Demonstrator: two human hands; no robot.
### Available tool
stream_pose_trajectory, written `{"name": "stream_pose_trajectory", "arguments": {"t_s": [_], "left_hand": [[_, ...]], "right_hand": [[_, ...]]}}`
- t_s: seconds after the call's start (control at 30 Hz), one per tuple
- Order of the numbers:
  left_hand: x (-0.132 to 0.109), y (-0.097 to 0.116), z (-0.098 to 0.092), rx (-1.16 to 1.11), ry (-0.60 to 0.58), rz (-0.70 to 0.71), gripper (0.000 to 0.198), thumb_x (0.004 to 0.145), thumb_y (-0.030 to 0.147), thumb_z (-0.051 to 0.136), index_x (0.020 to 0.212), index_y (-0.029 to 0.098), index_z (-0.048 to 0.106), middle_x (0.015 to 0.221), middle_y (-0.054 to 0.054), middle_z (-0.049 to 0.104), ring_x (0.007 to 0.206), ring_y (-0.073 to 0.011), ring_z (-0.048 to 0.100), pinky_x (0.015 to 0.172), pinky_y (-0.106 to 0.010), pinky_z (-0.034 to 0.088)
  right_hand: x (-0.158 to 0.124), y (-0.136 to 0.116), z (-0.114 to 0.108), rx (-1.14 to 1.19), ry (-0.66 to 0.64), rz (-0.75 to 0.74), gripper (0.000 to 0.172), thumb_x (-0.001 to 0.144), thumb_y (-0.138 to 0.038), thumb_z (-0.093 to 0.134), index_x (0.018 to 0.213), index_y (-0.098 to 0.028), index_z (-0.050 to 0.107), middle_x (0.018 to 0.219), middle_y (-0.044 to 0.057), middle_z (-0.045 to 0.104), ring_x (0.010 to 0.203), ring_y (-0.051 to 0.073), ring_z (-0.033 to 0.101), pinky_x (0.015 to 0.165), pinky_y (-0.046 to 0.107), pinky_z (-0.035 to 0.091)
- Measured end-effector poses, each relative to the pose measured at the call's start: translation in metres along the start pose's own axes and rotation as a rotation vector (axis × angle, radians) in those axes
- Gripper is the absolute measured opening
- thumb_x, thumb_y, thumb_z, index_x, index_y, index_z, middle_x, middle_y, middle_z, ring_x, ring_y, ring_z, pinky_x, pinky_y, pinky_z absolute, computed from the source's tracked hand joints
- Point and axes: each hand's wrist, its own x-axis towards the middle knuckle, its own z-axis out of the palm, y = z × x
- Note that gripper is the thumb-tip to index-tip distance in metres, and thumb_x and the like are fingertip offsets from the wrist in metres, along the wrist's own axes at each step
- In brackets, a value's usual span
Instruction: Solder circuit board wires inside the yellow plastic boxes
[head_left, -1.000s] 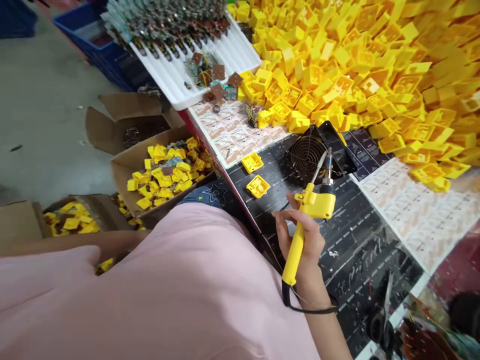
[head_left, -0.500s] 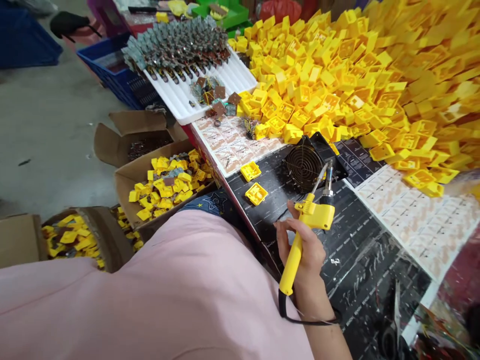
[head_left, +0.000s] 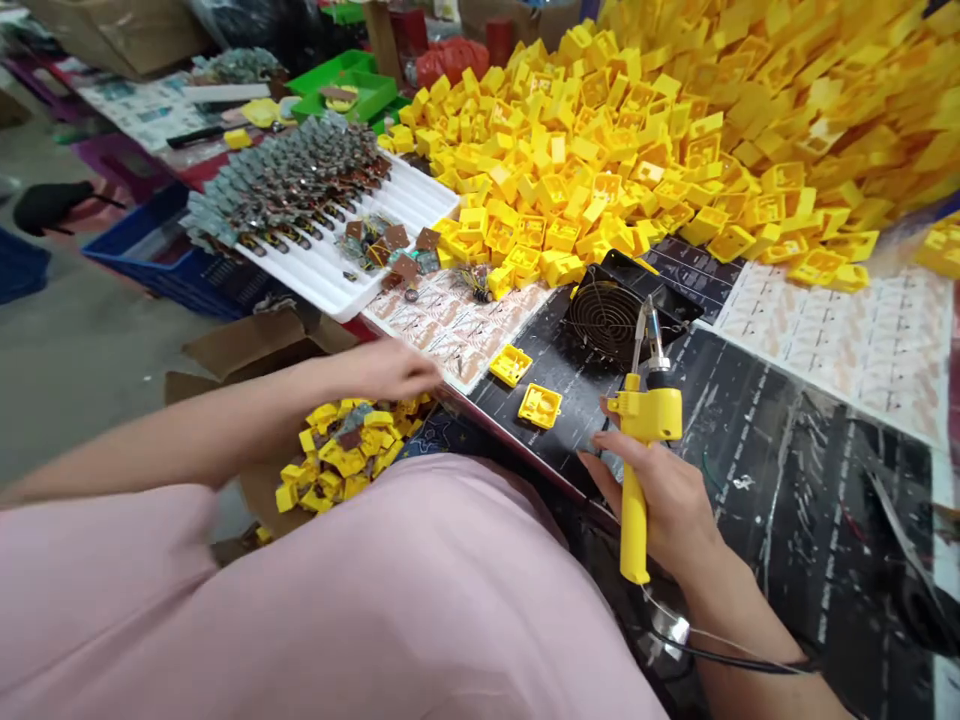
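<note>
My right hand (head_left: 675, 495) is wrapped round the handle of a yellow soldering gun (head_left: 636, 470), held upright with its metal tip pointing away from me. Its thumb and a finger reach out to the left of the handle. Two small yellow plastic housings (head_left: 540, 406) lie open side up on the black bench top, left of the soldering gun. My left hand (head_left: 409, 370) hovers at the left bench edge, above a box of yellow parts (head_left: 341, 450). Its fingers are curled and slightly blurred; whatever may be in them is hidden.
A black fan (head_left: 611, 318) sits behind the soldering gun tip. Yellow housings (head_left: 570, 160) are heaped across the back. A white tray (head_left: 420, 200) holds rows of wired parts, with loose boards (head_left: 394, 240) at its near end. Scissors (head_left: 904, 530) lie at the right.
My left hand and forearm have come into view from the left, over the box. The view has shifted, and the soldering gun now stands more upright in my right hand.
</note>
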Motion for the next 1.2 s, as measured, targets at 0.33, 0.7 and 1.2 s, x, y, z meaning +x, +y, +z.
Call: {"name": "stream_pose_trajectory", "arguments": {"t_s": [0.33, 0.7, 1.2], "left_hand": [[0.170, -0.033, 0.009, 0.328, 0.150, -0.148, 0.043, 0.098, 0.042, 0.059, 0.133, 0.018, 0.068, 0.118, -0.007, 0.075, 0.127, -0.0297, 0.052, 0.121, -0.060, 0.027], [0.085, -0.024, 0.001, 0.075, -0.139, -0.044, 0.051, 0.090, 0.045, 0.048, 0.123, 0.019, 0.078, 0.104, -0.008, 0.079, 0.098, -0.0276, 0.073, 0.091, -0.041, 0.056], [0.076, 0.033, 0.041, -0.002, -0.132, 0.496, 0.061, 0.099, 0.024, 0.049, 0.160, 0.019, 0.046, 0.131, -0.014, 0.073, 0.128, -0.0297, 0.065, 0.113, -0.048, 0.045]], "right_hand": [[0.001, -0.024, 0.048, -0.132, 0.009, 0.181, 0.030, 0.103, -0.035, 0.068, 0.129, -0.025, 0.057, 0.100, 0.006, 0.077, 0.083, 0.023, 0.075, 0.073, 0.033, 0.059], [0.008, -0.018, 0.069, -0.076, -0.065, 0.241, 0.037, 0.103, -0.039, 0.066, 0.136, -0.026, 0.056, 0.100, 0.006, 0.072, 0.085, 0.023, 0.069, 0.077, 0.035, 0.057], [-0.002, -0.020, 0.070, -0.138, 0.123, 0.205, 0.053, 0.095, -0.032, 0.078, 0.140, -0.026, 0.050, 0.117, 0.011, 0.076, 0.106, 0.027, 0.077, 0.091, 0.040, 0.064]]}}
